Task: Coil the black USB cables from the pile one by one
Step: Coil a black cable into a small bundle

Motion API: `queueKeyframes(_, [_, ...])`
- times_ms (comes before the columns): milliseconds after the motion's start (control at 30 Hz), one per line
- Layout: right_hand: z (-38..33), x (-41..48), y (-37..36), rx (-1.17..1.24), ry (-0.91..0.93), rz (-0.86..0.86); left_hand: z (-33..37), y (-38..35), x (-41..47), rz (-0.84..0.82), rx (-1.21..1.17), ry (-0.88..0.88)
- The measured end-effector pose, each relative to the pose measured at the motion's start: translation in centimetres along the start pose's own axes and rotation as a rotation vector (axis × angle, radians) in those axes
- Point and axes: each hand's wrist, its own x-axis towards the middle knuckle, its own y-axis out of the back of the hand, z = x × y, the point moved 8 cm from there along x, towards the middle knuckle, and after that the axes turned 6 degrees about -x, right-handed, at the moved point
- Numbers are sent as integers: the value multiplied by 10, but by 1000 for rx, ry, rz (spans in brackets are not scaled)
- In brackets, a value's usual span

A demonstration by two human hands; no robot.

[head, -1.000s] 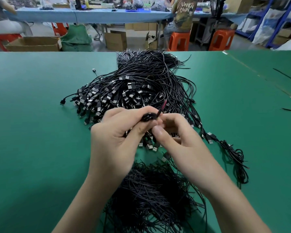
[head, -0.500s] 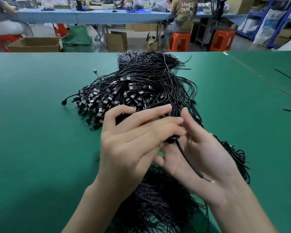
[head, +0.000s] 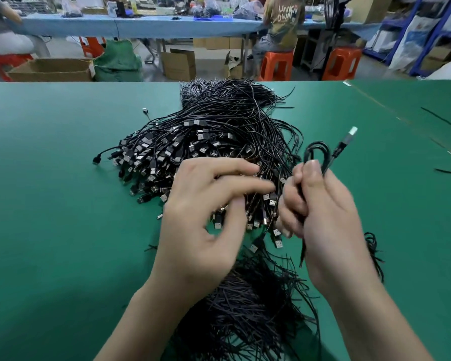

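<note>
While your right hand (head: 323, 204) is clenching the coiled cable (head: 318, 152) at centre right, your left hand (head: 206, 217), fingers (head: 232, 165) spread and empty, is hovering over the pile (head: 206, 131) mid-frame; slackening is risking it springing loose.

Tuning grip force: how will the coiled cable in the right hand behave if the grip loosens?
Probably light and floppy: the coiled cable trails a limp tail below the right hand. Its loops arch unsupported above the fist, so some springback seems likely once released.

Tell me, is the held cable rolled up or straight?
Rolled up: the cable makes loops above the right hand, plug sticking out.
</note>
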Motion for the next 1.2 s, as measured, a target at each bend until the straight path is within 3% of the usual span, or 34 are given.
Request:
queueKeyframes(67, [-2, -5, -13, -190, 53, -49, -14, -2, 1, -11, -162, 247])
queueKeyframes(167, [0, -13, -35, -348, 88, -185, -27, -23, -6, -209, -396, 463])
queueKeyframes(300, [9, -26, -50, -74, -146, -510, -44, -28, -14, -246, -735, 682])
queueKeyframes(467, [14, -40, -57, 51, -283, -771, -37, -31, -17, -364, -926, 668])
queueKeyframes(767, [28, -34, -56, 42, -387, -690, -51, -29, -18, -139, -843, 709])
queueKeyframes(933, [26, -35, -60, 283, -440, -721, -54, -27, -18, -82, -907, 756])
queueKeyframes(1200, [26, -31, -55, -75, -256, -645, -60, -21, -18, -99, -776, 715])
